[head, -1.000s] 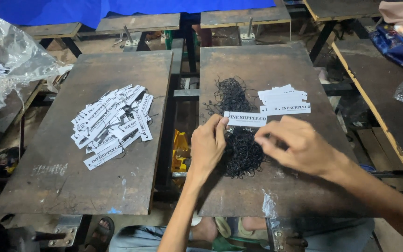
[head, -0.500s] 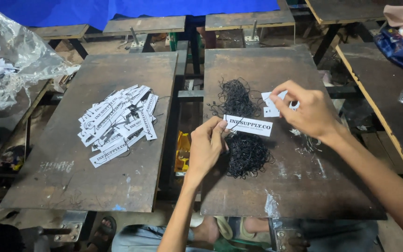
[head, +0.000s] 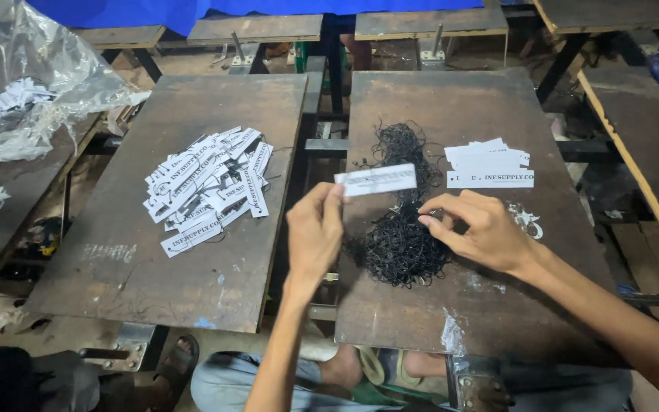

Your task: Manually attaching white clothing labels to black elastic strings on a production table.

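Observation:
My left hand [head: 316, 230] pinches one end of a white paper tag [head: 376, 179] and holds it level above the gap between two boards. My right hand [head: 480, 231] rests on the right board [head: 490, 305], its fingertips pinching at the edge of a tangled heap of thin black strings [head: 401, 229]. Just beyond that hand lies a small stack of white tags [head: 489, 164]. A larger loose pile of white tags [head: 209, 185], some with strings attached, lies on the left board [head: 154, 275].
Crumpled clear plastic sheeting [head: 24, 84] with a few tags inside sits at far left. More dark work boards [head: 634, 91] stand at right and at the back. Blue cloth [head: 192, 11] hangs along the top. My feet in sandals show below.
My right hand came back from the small tag stack to the black strings. My left hand stays raised with the white tag.

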